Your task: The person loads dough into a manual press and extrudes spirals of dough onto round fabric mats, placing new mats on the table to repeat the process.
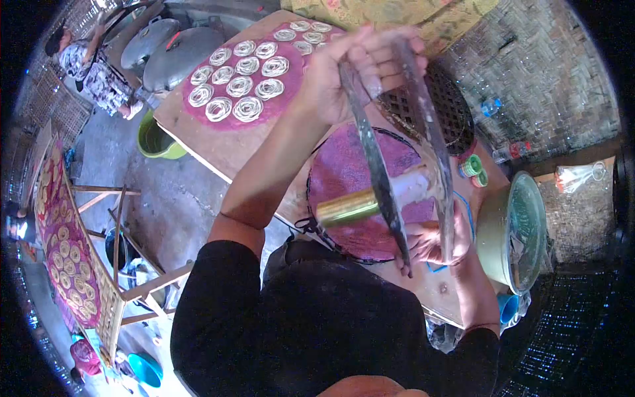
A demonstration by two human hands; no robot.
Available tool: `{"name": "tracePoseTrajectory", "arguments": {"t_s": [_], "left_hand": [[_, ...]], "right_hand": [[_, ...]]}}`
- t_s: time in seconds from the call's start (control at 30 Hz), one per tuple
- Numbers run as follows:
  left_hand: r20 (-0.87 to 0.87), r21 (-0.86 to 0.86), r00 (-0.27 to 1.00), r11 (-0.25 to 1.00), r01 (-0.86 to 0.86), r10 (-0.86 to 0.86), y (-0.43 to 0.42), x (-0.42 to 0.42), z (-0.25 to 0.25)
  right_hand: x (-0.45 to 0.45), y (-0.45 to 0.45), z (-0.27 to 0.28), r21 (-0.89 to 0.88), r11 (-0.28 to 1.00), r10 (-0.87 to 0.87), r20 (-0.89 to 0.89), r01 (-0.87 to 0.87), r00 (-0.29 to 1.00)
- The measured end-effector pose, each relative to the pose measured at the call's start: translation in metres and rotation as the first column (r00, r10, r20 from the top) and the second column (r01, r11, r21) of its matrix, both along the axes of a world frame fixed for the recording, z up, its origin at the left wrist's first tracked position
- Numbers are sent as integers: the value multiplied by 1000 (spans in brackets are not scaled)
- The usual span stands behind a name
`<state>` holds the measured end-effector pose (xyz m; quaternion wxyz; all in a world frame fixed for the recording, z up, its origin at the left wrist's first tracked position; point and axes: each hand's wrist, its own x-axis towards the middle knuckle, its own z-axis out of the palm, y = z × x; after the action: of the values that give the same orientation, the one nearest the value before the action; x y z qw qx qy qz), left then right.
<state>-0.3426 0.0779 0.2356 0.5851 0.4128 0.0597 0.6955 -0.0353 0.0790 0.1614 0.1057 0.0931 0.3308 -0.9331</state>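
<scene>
Before my chest I hold a wooden hand press with two long dark bars [375, 162], a brass cylinder [348, 206] and a whitish inner part [409, 187]. Around the upper ends of the bars is my left hand [360, 69], its fingers curled. My right hand [436, 239] grips near the lower ends. Behind the press lies a round frame covered with purple cloth [337, 162], with no strands visible on it. Beyond my left forearm, a pink cloth [198, 119] bears several pale nests of thin strands [247, 108].
A large green basin [486, 225] stands at the right, near small green-lidded jars [471, 166]. Dark round pans [185, 59] and a green tub [153, 137] are at the upper left. Another person [96, 69] is there. A rack [132, 291] holds more nests at far left.
</scene>
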Motion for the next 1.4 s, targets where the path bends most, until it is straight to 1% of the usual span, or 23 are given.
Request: {"name": "tracePoseTrajectory", "arguments": {"t_s": [0.03,0.07,0.13,0.17,0.23,0.3,0.37,0.43,0.47,0.5,0.53,0.63,0.7,0.77,0.83,0.9,0.97,1.03,1.1,1.17,1.23,1.37,1.4], "left_hand": [[54,-122,998,992,-18,25,15,-3,-26],[104,-243,993,970,-27,54,29,-8,-54],[302,-377,953,921,101,19,50,-19,-118],[357,-403,932,911,93,63,51,-19,-146],[410,-423,905,902,84,108,53,-24,-193],[567,-338,820,930,144,79,52,-30,-226],[589,-346,801,930,129,108,48,-34,-230],[624,-358,765,928,98,160,43,-39,-233],[625,-359,763,929,94,164,44,-44,-232],[606,-258,783,966,25,142,49,-52,-227],[584,-151,803,988,-40,122,48,-57,-218],[530,-193,829,977,-87,179,28,-67,-177],[523,-213,832,974,-81,184,15,-65,-168],[508,-352,802,925,-140,315,4,-53,-161],[553,-355,769,926,-130,320,10,-47,-168],[637,-225,747,973,-57,191,19,-45,-173],[650,-240,733,969,-54,201,26,-50,-169],[554,-267,799,959,-95,234,24,-59,-155],[493,-342,810,927,-155,317,13,-56,-140],[435,-427,816,885,-186,381,2,-54,-137],[464,-393,807,901,-182,365,-2,-46,-144],[523,-441,771,889,-119,362,12,-26,-169],[563,-473,746,879,-62,355,15,-22,-170]], "right_hand": [[0,8,-5,-3,1000,6,5,-6,1000],[5,17,-14,29,998,-58,139,55,989],[-2,23,-22,168,977,-191,392,134,900],[-9,23,-26,166,977,-190,395,133,899],[-21,26,-41,378,925,-242,539,24,807],[-30,22,-45,384,923,-237,549,10,801],[-45,15,-21,517,846,-251,601,-129,759],[-52,18,-14,554,821,-291,609,-134,738],[-55,21,-12,626,763,-311,575,-162,757],[-57,23,-11,693,697,-329,538,-185,776],[-62,21,-12,709,689,-360,514,-149,779],[-73,10,-6,745,657,-370,451,-114,813],[-71,6,8,721,679,-348,485,-141,802],[-67,3,22,691,703,-323,522,-169,789],[-57,6,31,687,701,-374,582,-191,722],[-56,10,26,700,704,-396,530,-123,749],[-60,10,24,803,578,-472,476,-147,742],[-59,14,10,810,560,-443,471,-175,763],[-60,10,-1,820,546,-378,422,-170,824],[-64,-4,8,808,580,-440,417,-104,795],[-62,-9,13,764,637,-433,469,-107,770],[-43,4,9,743,643,-398,532,-186,747],[-40,8,6,775,598,-424,521,-203,741]]}}
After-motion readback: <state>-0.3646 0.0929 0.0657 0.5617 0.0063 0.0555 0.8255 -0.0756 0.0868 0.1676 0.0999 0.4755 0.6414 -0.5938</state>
